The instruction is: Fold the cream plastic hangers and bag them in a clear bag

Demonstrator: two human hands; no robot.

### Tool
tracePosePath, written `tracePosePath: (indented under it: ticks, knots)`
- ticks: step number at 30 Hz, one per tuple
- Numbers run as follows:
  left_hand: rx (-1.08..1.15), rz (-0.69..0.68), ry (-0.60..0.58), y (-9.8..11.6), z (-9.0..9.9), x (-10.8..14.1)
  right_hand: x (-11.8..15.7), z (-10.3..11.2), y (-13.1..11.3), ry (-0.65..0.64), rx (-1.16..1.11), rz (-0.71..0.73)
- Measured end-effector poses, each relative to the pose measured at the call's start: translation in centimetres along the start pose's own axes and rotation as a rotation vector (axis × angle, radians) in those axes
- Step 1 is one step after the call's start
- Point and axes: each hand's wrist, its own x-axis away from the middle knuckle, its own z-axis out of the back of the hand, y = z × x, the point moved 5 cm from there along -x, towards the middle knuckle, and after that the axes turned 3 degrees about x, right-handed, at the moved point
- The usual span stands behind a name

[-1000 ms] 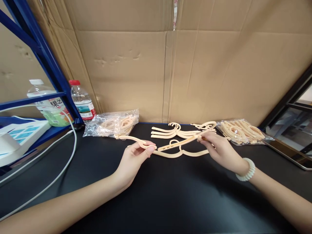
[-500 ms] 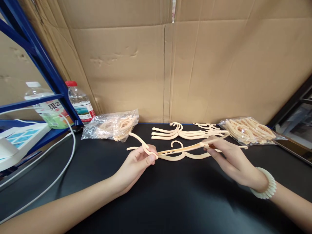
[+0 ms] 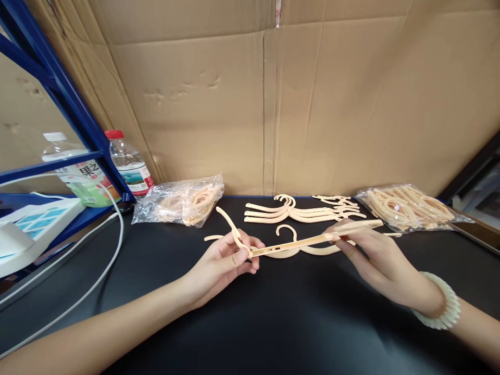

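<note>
Between my two hands stretches a cream plastic folding clothes hanger (image 3: 295, 245), seen nearly edge-on above the table. My left hand (image 3: 226, 260) pinches its left end, where a curved piece sticks up. At the other end, the fingers of my right hand (image 3: 375, 260) close round a joint, with another arm of the hanger passing over them. Just behind lies an opened hanger (image 3: 287, 231) with its hook upward, partly covered by the held one. Farther back, several opened hangers (image 3: 269, 212) are nested in a row.
A clear bag of folded hangers (image 3: 183, 200) lies at back left, another bag (image 3: 410, 208) at back right. Loose hanger pieces (image 3: 341, 205) lie between. Bottles (image 3: 130, 166), a blue shelf frame (image 3: 78, 104) and a white cable (image 3: 117, 245) are left; cardboard (image 3: 203, 104) stands behind.
My right hand has shifted slightly right and tilted the held hanger, whose right part now shows more broadly. The fingers of my left hand have spread a little around its end.
</note>
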Motion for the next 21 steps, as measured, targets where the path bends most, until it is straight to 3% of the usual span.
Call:
tracePosePath:
  ticks: [10,21]
  knots:
    - [-0.008,0.007,0.013,-0.2,0.4,-0.1,-0.4,-0.1,-0.4,-0.043,-0.121,0.009]
    - [-0.023,-0.007,0.030,-0.3,0.8,-0.2,-0.2,-0.5,-1.0,0.005,-0.097,0.047]
